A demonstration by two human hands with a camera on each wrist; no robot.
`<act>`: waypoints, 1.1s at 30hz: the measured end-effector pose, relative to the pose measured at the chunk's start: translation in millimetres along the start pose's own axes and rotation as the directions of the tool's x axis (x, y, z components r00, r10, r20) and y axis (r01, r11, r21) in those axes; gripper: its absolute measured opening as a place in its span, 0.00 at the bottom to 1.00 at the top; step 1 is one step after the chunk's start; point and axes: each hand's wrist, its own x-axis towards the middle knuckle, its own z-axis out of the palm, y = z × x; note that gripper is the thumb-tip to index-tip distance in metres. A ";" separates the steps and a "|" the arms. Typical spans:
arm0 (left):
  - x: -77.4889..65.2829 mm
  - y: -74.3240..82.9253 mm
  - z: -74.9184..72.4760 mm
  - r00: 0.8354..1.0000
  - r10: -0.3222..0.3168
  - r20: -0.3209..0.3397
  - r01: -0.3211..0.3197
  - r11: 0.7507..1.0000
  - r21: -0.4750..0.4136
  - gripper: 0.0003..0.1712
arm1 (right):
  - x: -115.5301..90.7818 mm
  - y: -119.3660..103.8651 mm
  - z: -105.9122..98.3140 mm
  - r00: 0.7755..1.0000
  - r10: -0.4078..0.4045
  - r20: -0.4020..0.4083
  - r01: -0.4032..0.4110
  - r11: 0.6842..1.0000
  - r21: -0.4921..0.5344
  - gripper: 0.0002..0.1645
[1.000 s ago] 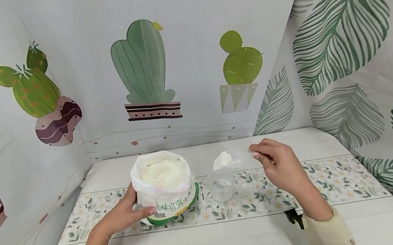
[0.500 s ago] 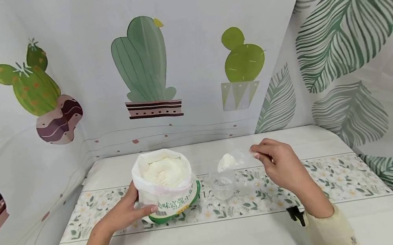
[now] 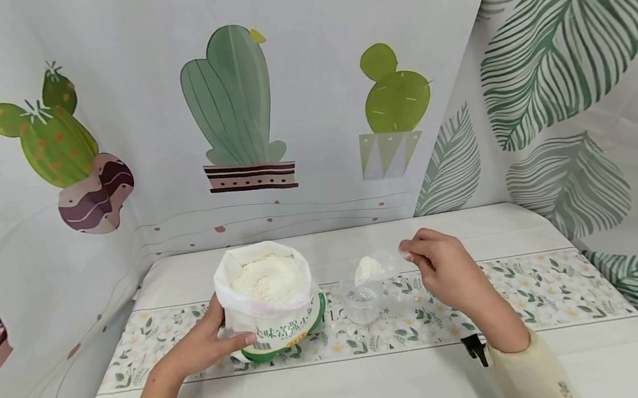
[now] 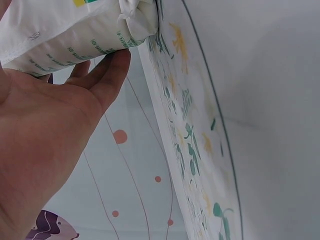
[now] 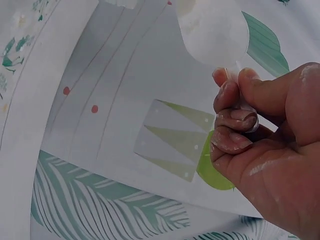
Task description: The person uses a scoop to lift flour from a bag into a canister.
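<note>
An opened white bag of flour (image 3: 282,334) with green print stands on the left of the table, its top rolled back and flour (image 3: 269,279) showing inside. My left hand (image 3: 203,348) holds the bag's left side, thumb in front and fingers behind; in the left wrist view these fingers curve against the bag's side. My right hand (image 3: 444,270) pinches the handle of a clear scoop (image 5: 212,35). A heap of white flour lies in the scoop, just above a clear plastic cup (image 3: 362,310). Flour dust marks the right hand's fingers.
The cup stands to the right of the bag on the flowered strip of the white tablecloth (image 3: 337,389). Behind the table hangs a cloth backdrop (image 3: 315,97) printed with cacti and leaves. A black clip (image 3: 474,349) sits at the right cuff.
My right hand and the loaded scoop have shifted slightly left and lower over the cup in the last half second. The left hand and the bag have stayed in place.
</note>
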 end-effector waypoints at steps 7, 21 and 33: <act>-0.3 -1.1 1.0 1.000 -0.005 -0.004 0.005 1.000 -0.004 0.69 | 1.5 -0.2 7.2 0.999 -0.033 0.008 0.033 0.999 -0.039 0.13; 0.2 -2.0 0.3 1.000 -0.007 -0.009 0.007 1.000 -0.023 0.71 | 3.3 -2.5 19.3 0.989 -0.145 -0.013 0.142 0.981 -0.131 0.13; -0.9 -1.8 0.6 1.000 0.007 -0.014 -0.007 1.000 0.007 0.70 | 4.6 -3.9 31.3 0.970 -0.240 -0.031 0.228 0.949 -0.219 0.16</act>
